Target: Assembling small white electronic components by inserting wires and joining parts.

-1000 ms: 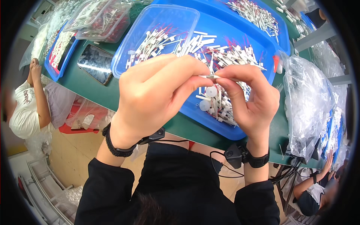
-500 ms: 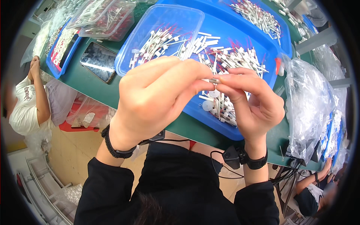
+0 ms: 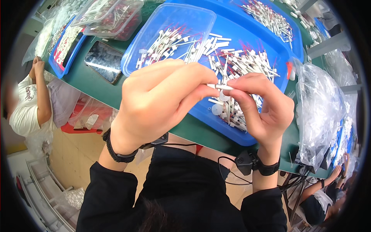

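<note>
Over a green table (image 3: 96,91) crowded with blue trays (image 3: 262,58) of small white parts, we pinch one slim white tube (image 3: 219,87) between both hands — left hand (image 3: 162,102) curled shut on one end, right hand (image 3: 262,108) gripping the other — just above the pile.

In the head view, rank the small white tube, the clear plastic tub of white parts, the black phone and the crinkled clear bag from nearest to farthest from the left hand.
1. Small white tube: pinched at the left hand fingertips.
2. Clear plastic tub of white parts: just above the hand.
3. Black phone: upper left on the green table.
4. Crinkled clear bag: far right.
</note>
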Tool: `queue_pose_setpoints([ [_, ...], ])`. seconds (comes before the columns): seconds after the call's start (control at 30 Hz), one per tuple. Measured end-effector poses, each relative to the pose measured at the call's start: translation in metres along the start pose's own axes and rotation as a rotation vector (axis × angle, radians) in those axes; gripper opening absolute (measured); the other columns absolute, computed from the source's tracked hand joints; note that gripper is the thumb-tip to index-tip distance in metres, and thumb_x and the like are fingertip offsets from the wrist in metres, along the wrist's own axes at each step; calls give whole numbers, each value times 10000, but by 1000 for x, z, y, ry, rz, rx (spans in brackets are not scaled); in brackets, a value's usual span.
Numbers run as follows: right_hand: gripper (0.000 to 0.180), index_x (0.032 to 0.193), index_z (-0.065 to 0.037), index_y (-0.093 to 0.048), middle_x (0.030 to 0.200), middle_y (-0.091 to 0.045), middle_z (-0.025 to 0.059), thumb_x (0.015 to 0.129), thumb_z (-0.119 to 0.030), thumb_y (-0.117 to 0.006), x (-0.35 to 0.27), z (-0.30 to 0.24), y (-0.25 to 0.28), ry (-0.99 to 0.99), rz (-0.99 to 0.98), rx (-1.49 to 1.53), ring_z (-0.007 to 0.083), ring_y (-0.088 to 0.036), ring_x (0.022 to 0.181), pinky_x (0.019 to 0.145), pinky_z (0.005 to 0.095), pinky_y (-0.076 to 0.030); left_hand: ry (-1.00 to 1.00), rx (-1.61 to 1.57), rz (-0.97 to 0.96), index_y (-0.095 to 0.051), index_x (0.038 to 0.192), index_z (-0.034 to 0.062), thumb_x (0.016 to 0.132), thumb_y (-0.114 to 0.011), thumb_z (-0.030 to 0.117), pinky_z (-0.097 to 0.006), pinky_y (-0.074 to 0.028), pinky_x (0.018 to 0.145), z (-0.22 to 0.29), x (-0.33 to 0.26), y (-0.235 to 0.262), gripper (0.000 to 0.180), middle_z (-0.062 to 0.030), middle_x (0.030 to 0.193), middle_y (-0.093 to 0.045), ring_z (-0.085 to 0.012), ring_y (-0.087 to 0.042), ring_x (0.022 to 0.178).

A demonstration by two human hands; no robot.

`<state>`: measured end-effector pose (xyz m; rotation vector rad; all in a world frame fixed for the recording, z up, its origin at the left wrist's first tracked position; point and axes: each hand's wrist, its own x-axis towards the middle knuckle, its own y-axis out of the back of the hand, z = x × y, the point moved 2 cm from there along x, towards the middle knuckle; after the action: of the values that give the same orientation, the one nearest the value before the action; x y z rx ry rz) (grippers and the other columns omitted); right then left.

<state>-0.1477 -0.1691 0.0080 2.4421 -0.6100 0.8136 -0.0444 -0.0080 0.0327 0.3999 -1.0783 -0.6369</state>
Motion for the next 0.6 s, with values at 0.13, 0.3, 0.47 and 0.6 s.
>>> queue_pose_setpoints([
  [0.13, 148, 877, -16, -723, 767, -699, 79, 745, 49, -747, -1, 0, -5, 15, -21, -36, 192, -661, 672, 616, 269, -508, -15, -37, -15, -692, 860, -13, 721, -789, -23, -256, -523, 606, -4, -1, -4, 169, -83, 776, -707, -192, -686, 671],
  [0.3, 121, 886, -21, -714, 782, -711, 76, 777, 28, -730, 1, 7, 1, -58, 8, -125, 179, -667, 659, 628, 251, -511, 134, -43, -66, -679, 947, -40, 796, -745, 49, -267, -518, 755, -30, 13, 5, 187, -74, 863, -723, -154, -690, 830],
  [0.47, 171, 945, -39, -680, 913, -680, 81, 783, -6, -721, 0, 22, 10, -105, 186, -607, 233, -651, 799, 705, 308, -503, 473, 202, -339, -680, 921, -3, 817, -700, 90, -281, -488, 664, -83, 1, 17, 141, -116, 804, -688, -192, -637, 697],
  [0.6, 234, 969, -43, -662, 992, -617, 109, 748, -27, -738, -4, 15, -14, 1, -94, -570, 302, -603, 916, 781, 384, -485, 384, 264, -436, -667, 857, -4, 763, -727, 73, -341, -493, 652, -81, 2, 2, 136, -135, 757, -662, -277, -616, 682],
])
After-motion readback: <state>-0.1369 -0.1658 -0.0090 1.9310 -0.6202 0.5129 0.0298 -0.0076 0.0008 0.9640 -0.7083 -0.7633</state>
